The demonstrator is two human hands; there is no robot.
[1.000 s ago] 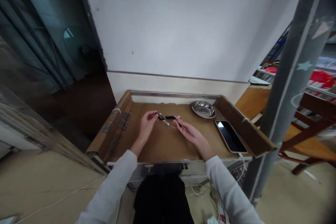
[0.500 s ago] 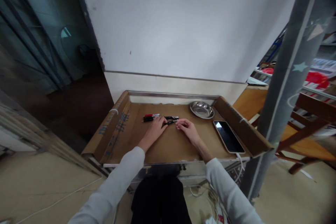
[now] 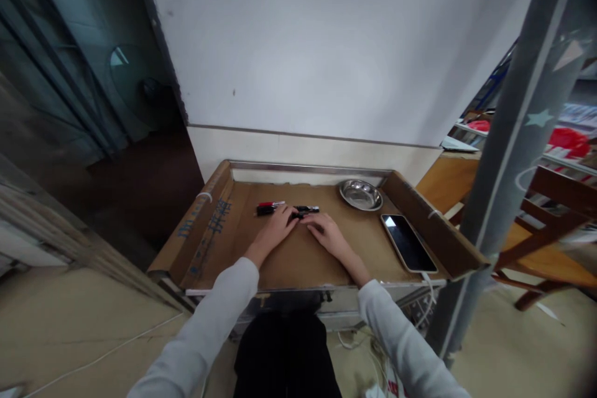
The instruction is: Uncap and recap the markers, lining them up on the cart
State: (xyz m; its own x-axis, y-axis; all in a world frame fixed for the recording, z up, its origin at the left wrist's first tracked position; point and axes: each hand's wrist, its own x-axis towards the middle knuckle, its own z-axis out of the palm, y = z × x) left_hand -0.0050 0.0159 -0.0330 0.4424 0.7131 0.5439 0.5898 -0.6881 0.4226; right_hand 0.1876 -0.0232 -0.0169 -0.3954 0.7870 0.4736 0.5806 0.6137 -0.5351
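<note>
My left hand (image 3: 278, 229) rests over the middle of the cardboard-lined tray with its fingers closed on a black pen (image 3: 296, 216). The fingers of my right hand (image 3: 328, 235) meet the other end of that pen and hide much of it. Just behind lies another black pen (image 3: 308, 208), partly covered by my left hand. To the left of the fingers are a red pen (image 3: 269, 204) and a further black pen (image 3: 265, 211), side by side on the cardboard.
A round steel dish (image 3: 361, 194) sits at the back right. Below it lies a phone (image 3: 409, 244) with a white cable attached. Cardboard walls (image 3: 422, 217) edge the sides. A grey post (image 3: 506, 130) stands at the right, a wooden chair (image 3: 545, 236) beyond it.
My right hand has slid left along the black pen, closer to my left hand, and now covers its tip end. My left hand stays about where it was.
</note>
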